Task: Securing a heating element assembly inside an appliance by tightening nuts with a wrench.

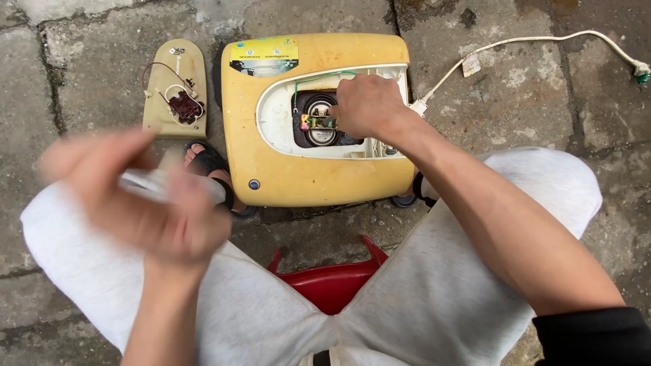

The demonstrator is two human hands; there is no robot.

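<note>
Cracked grey paving stones (515, 88) lie under everything, and you sit low over them on a red stool (336, 281) with your knees apart. Biggest thing before you is the yellow appliance housing (305, 176), lying flat with its cover already off, so the white-rimmed opening (278, 129) in it shows the works: a round dark part with small terminals and a green wire (319, 76) looping along the top edge. That much of the stripping-down looks done; the inner parts are still seated in the opening, so the removal itself seems to remain.

Left of the housing lies the detached beige cover plate (175, 88), face down, carrying a small dark red switch block (184, 107) and thin wires. Right of the housing, a white power cord (529, 42) trails away across the stones to a plug with a green tip.

Your right hand (369, 105) rests curled inside the opening, fingers bent down onto the parts; what they pinch, I cannot tell. Your left hand (135, 193), near the housing's lower left corner, is blurred with motion and closed around a pale slim tool (169, 186).
</note>
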